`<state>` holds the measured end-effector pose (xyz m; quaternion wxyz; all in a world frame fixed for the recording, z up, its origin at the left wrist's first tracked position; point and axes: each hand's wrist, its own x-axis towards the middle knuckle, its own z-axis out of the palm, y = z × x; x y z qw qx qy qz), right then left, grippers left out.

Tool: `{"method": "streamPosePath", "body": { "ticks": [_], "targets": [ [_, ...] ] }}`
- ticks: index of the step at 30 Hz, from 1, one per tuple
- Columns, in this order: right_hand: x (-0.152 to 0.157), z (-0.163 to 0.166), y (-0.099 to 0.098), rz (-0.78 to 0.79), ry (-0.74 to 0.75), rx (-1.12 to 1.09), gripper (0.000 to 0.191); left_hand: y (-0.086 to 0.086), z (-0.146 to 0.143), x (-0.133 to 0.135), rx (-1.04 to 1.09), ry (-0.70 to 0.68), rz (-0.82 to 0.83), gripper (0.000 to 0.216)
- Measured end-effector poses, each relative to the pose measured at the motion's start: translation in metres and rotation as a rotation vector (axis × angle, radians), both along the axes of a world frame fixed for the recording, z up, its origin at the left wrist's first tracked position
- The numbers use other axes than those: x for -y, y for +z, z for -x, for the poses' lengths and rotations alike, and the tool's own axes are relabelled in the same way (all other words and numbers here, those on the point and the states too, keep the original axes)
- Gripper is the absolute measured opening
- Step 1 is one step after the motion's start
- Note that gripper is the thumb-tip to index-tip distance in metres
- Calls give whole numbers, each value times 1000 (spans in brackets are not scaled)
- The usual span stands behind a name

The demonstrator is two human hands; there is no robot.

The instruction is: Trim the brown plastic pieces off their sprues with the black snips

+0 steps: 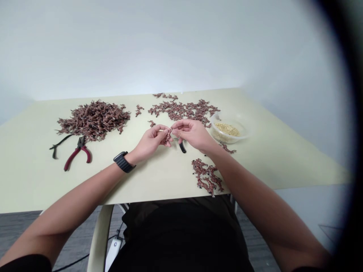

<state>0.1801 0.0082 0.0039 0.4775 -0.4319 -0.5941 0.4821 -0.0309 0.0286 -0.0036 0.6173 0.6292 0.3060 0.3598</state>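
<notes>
Over the middle of the table, my left hand (151, 140) pinches a small brown animal figurine (168, 136). My right hand (193, 133) meets it there, thumb and forefinger closed at the figurine's upper end. Whatever sits between those right fingertips is too small to make out. Just beneath the hands lies a tool with a black handle (183, 147), its other end hidden. Similar brown figurines (187, 110) are spread behind my hands. Another loose group of figurines (207, 175) rests near the front edge, beside my right forearm.
A large heap of brown figurines (95, 118) covers the back left. In front of it lie red-handled pliers (76, 153) and a thin black tool (60, 143). To the right, a clear round tub (245, 135) holds small gold-coloured pieces (227, 129). A wall borders the table's back.
</notes>
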Motion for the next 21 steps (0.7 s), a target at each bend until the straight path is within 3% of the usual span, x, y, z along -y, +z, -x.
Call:
{"method": "streamPosePath", "body": {
  "ticks": [6, 10, 12, 14, 16, 17, 19, 21],
  "targets": [
    [4, 9, -3, 52, 15, -13, 40, 1, 2, 8, -329, 172, -414, 37],
    [7, 6, 10, 6, 13, 193, 35, -2, 4, 8, -506, 209, -584, 23],
    [6, -15, 20, -102, -56, 372, 27, -4, 5, 6, -526, 211, -564, 22],
    [2, -51, 28, -222, -308, 523, 22, -6, 5, 4, -519, 213, -528, 23],
    [-4, -94, 29, -203, -581, 658, 22, -9, 6, 1, -514, 210, -509, 25],
    [-7, -115, 27, -146, -645, 757, 21, -10, 6, 0, -515, 209, -509, 27],
    [-14, -148, 19, 21, -597, 971, 15, -12, 6, -2, -516, 210, -514, 29],
    [-21, -165, 10, 142, -451, 1131, 6, -14, 7, -4, -510, 224, -525, 30]
  ]
}}
